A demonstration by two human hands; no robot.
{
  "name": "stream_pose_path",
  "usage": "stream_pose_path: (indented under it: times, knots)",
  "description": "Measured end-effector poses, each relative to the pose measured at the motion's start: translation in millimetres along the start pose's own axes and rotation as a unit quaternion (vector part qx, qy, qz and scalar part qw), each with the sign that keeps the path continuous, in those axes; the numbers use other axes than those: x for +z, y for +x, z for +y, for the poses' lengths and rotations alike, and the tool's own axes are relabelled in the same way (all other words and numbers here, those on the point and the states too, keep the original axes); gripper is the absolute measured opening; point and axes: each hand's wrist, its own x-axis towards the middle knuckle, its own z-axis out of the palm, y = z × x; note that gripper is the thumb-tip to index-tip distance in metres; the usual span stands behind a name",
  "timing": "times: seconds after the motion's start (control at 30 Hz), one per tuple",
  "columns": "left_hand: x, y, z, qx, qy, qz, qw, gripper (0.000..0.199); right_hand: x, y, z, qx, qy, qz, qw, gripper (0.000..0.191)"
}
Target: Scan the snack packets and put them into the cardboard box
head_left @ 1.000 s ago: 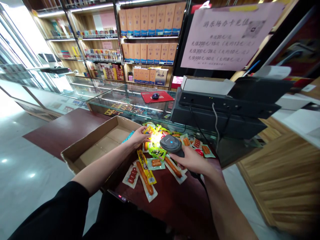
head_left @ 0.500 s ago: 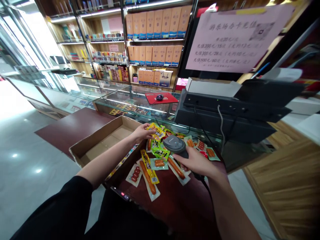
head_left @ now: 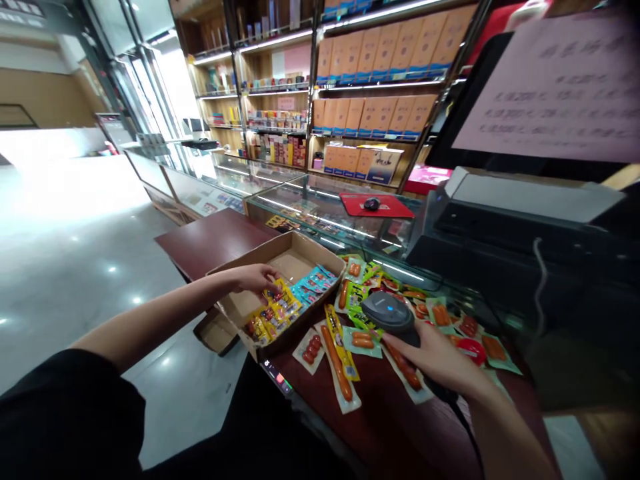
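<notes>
My left hand (head_left: 255, 279) is over the cardboard box (head_left: 235, 303), its bent fingers closed at the edge of a yellow snack packet (head_left: 286, 295). More yellow packets lie in a row beneath it, beside blue snack packets (head_left: 315, 283) at the box's right side. My right hand (head_left: 440, 350) grips a dark grey barcode scanner (head_left: 387, 310), held above the pile with a small blue light on top. Under and around the scanner are green packets (head_left: 356, 293), a clear-wrapped long sausage (head_left: 337, 360), a small-sausage pack (head_left: 363, 339) and a long yellow packet (head_left: 343, 343).
The dark red table (head_left: 350, 430) carries the pile, with a phone (head_left: 277, 377) at its near edge. A glass counter (head_left: 310, 200) with a mouse (head_left: 371, 203) on a red mat stands behind. Till equipment (head_left: 500, 230) is at right. The scanner's cable (head_left: 467, 427) trails down.
My left hand has moved left from the pile into the box with a yellow packet. The scanner stays over the pile in my right hand. The view has turned left.
</notes>
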Motion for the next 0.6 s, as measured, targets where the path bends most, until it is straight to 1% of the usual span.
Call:
stream_pose_path:
  times: [0.1,0.2,0.3,0.37,0.47,0.53,0.6]
  knots:
    - [-7.2,-11.6,-15.0,-0.036,0.056,-0.010,0.998,0.034,6.8,4.3,0.2,0.034,-0.001,-0.022,0.999,0.034]
    - [-7.9,-13.5,-26.3,-0.043,0.089,-0.021,0.995,0.030,11.3,7.4,2.6,0.056,0.000,-0.033,0.998,0.034]
    - [-6.4,-9.9,-34.9,-0.041,0.124,-0.018,0.991,0.026,12.4,8.8,5.2,0.048,-0.009,-0.026,0.998,0.033]
    - [-6.1,-7.4,-37.1,-0.033,0.166,-0.002,0.986,0.022,11.9,8.9,5.4,0.039,-0.020,-0.024,0.999,0.034]
    - [-7.4,-6.4,-31.7,0.007,0.250,0.051,0.967,0.017,10.6,8.0,3.0,0.044,-0.022,-0.033,0.998,0.035]
    - [-7.9,-7.5,-22.2,0.042,0.309,0.090,0.946,0.013,9.0,6.6,1.0,0.044,-0.015,-0.032,0.998,0.035]
    - [-5.7,-7.8,-9.4,0.066,0.348,0.104,0.930,0.011,5.7,4.2,0.3,0.039,-0.006,-0.018,0.999,0.034]
